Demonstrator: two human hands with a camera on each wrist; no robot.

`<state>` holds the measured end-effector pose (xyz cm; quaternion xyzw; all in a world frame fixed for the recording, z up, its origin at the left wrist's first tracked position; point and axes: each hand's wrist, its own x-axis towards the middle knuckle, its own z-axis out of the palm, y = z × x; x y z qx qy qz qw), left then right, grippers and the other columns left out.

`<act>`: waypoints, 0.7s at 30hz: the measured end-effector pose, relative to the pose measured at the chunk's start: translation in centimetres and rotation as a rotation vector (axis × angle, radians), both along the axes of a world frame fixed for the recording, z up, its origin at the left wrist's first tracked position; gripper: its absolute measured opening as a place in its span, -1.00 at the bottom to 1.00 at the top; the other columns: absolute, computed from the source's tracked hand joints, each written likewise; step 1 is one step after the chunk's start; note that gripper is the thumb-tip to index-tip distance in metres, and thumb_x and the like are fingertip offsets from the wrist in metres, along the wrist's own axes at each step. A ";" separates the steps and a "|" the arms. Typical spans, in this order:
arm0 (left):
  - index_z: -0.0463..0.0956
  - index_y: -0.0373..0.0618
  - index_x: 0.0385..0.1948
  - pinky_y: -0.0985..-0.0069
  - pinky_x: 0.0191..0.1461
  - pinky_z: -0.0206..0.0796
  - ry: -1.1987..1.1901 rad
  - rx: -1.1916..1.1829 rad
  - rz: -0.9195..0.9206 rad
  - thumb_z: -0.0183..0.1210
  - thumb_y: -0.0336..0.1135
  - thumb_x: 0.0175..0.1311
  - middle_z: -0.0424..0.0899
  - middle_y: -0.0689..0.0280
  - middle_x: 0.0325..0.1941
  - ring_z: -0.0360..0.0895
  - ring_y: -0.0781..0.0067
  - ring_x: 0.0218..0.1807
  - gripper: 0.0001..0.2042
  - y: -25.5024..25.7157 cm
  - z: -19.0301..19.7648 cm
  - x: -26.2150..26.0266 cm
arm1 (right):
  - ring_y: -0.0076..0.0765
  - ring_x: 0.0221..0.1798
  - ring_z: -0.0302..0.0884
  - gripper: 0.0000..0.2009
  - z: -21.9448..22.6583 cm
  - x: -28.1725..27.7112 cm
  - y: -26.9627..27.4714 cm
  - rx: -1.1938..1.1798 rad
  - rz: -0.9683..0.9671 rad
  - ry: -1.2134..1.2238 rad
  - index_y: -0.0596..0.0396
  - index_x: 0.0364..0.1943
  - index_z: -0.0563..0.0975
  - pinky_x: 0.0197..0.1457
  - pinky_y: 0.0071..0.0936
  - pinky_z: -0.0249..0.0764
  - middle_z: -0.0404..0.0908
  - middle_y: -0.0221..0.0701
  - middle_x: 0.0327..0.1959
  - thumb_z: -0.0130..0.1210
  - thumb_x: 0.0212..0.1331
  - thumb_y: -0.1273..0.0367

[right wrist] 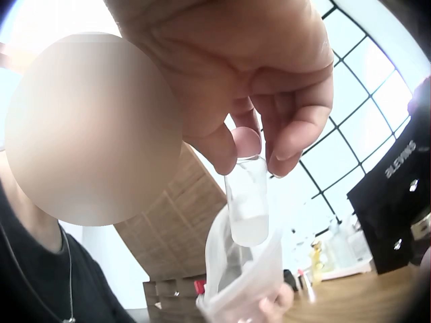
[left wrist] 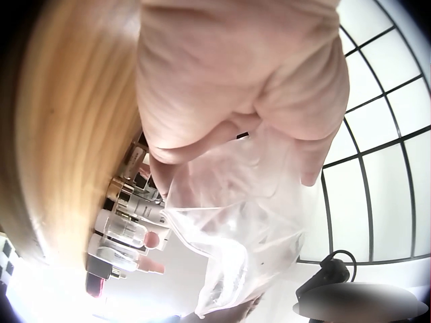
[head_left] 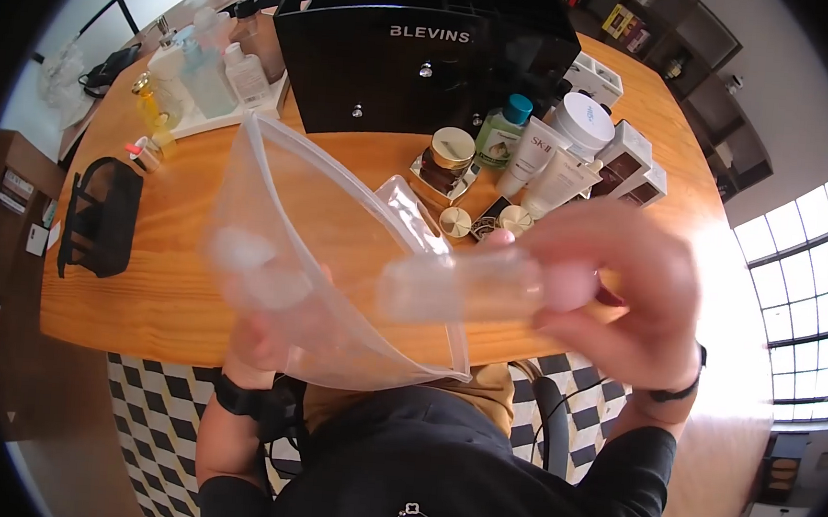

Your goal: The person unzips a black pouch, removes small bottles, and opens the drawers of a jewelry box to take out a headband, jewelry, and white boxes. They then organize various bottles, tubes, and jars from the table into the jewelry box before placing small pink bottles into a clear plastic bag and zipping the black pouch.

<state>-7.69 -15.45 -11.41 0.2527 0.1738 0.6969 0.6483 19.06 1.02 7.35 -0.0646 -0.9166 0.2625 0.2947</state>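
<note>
A translucent zip pouch (head_left: 242, 174) hangs with its mouth spread wide over the front of the table. My left hand (head_left: 255, 339) grips its lower left side, fingers partly seen through the film; in the left wrist view the pouch (left wrist: 236, 215) sags crumpled below the hand (left wrist: 242, 81). My right hand (head_left: 633, 283) pinches a clear bottle (head_left: 460, 286) by its pink rounded cap (right wrist: 246, 142). The bottle's base points at the pouch's mouth, overlapping it in the head view. Blurred whitish shapes (head_left: 246, 252) show at the pouch's left side.
A black BLEVINS drawer case (head_left: 398, 75) stands at the back. Before it cluster a gold-lidded jar (head_left: 452, 149), a green bottle (head_left: 501, 135), tubes (head_left: 533, 156) and boxes. Left are a white tray (head_left: 221, 128) of bottles and a black pouch (head_left: 105, 213).
</note>
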 end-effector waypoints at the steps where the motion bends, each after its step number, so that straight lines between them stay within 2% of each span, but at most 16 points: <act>1: 0.14 0.07 0.27 0.10 0.06 0.41 0.001 0.038 -0.023 0.31 -0.08 0.07 0.37 0.14 0.15 0.42 0.02 0.12 -0.29 0.2 0.1 -0.1 | -0.23 -0.19 0.56 -0.61 0.5 0.8 0.1 -0.052 -0.101 0.016 0.23 -0.19 0.52 -0.08 -0.40 0.45 0.58 -0.27 -0.29 0.30 -0.19 0.39; 2: 0.12 0.10 0.28 0.08 0.06 0.41 0.004 0.077 -0.046 0.32 -0.08 0.06 0.36 0.14 0.16 0.41 0.00 0.14 -0.26 0.3 0.1 0.0 | -0.26 -0.18 0.54 -0.60 1.0 1.6 0.2 -0.110 -0.198 0.034 0.25 -0.19 0.52 -0.05 -0.41 0.44 0.57 -0.27 -0.27 0.28 -0.20 0.38; 5: 0.15 0.14 0.27 0.05 0.05 0.42 0.017 0.026 -0.009 0.33 -0.04 0.03 0.37 0.16 0.16 0.41 -0.03 0.13 -0.27 0.0 -0.2 0.0 | -0.38 -0.18 0.51 -0.65 0.9 2.0 0.8 -0.164 -0.335 0.041 0.23 -0.20 0.52 -0.08 -0.47 0.42 0.53 -0.35 -0.24 0.23 -0.17 0.43; 7: 0.21 0.06 0.24 0.06 0.04 0.43 -0.008 0.011 0.002 0.33 -0.03 0.03 0.38 0.15 0.14 0.43 -0.03 0.11 -0.29 0.1 0.3 0.2 | -0.43 -0.21 0.51 -0.67 -0.1 1.8 2.3 -0.075 -0.319 -0.057 0.19 -0.20 0.53 -0.14 -0.50 0.43 0.53 -0.39 -0.27 0.23 -0.16 0.46; 8: 0.23 0.02 0.22 0.06 0.03 0.43 -0.019 0.004 0.007 0.34 -0.03 0.03 0.39 0.15 0.13 0.44 -0.03 0.10 -0.30 0.2 0.5 0.3 | -0.47 -0.26 0.51 -0.69 -0.2 1.0 2.0 -0.056 -0.320 -0.150 0.14 -0.22 0.54 -0.26 -0.52 0.42 0.54 -0.44 -0.29 0.25 -0.16 0.47; 9: 0.25 -0.03 0.20 0.06 0.03 0.43 0.015 -0.003 0.016 0.34 -0.02 0.02 0.40 0.15 0.13 0.44 -0.03 0.10 -0.31 0.2 0.5 0.3 | -0.38 -0.33 0.52 -0.71 -1.4 0.4 2.9 0.101 -0.231 -0.127 0.10 -0.25 0.55 -0.36 -0.48 0.41 0.56 -0.40 -0.34 0.28 -0.15 0.44; 11: 0.30 -0.12 0.16 0.06 0.03 0.43 0.084 -0.019 0.033 0.35 -0.02 0.01 0.41 0.14 0.12 0.45 -0.05 0.10 -0.32 0.2 0.6 0.0 | -0.23 -0.35 0.52 -0.77 -2.5 -1.2 3.4 0.184 -0.171 -0.213 0.08 -0.30 0.54 -0.35 -0.40 0.42 0.55 -0.34 -0.40 0.27 -0.10 0.40; 14: 0.30 -0.19 0.15 0.04 0.06 0.42 0.017 0.018 -0.049 0.35 -0.04 0.00 0.42 0.13 0.11 0.44 -0.08 0.12 -0.31 0.2 -0.8 -0.9 | -0.15 -0.32 0.53 -0.79 -3.8 -3.0 3.6 0.268 -0.135 -0.352 0.06 -0.35 0.53 -0.30 -0.31 0.43 0.54 -0.32 -0.43 0.25 -0.08 0.34; 17: 0.30 -0.20 0.16 0.02 0.10 0.41 0.078 0.039 0.025 0.35 -0.05 0.00 0.42 0.12 0.09 0.41 -0.11 0.15 -0.31 -0.2 -0.2 -0.5 | -0.14 -0.30 0.55 -0.78 -5.0 -4.1 3.7 0.347 -0.102 -0.489 0.05 -0.36 0.52 -0.27 -0.27 0.44 0.53 -0.33 -0.45 0.25 -0.08 0.30; 21: 0.24 -0.20 0.20 -0.03 0.13 0.38 -0.012 0.087 0.005 0.36 -0.06 0.00 0.39 0.08 0.15 0.41 -0.14 0.15 -0.27 0.0 0.1 0.0 | -0.15 -0.31 0.58 -0.80 -6.1 -4.4 4.2 0.488 -0.054 -0.545 0.07 -0.40 0.52 -0.25 -0.31 0.48 0.56 -0.35 -0.46 0.22 -0.03 0.27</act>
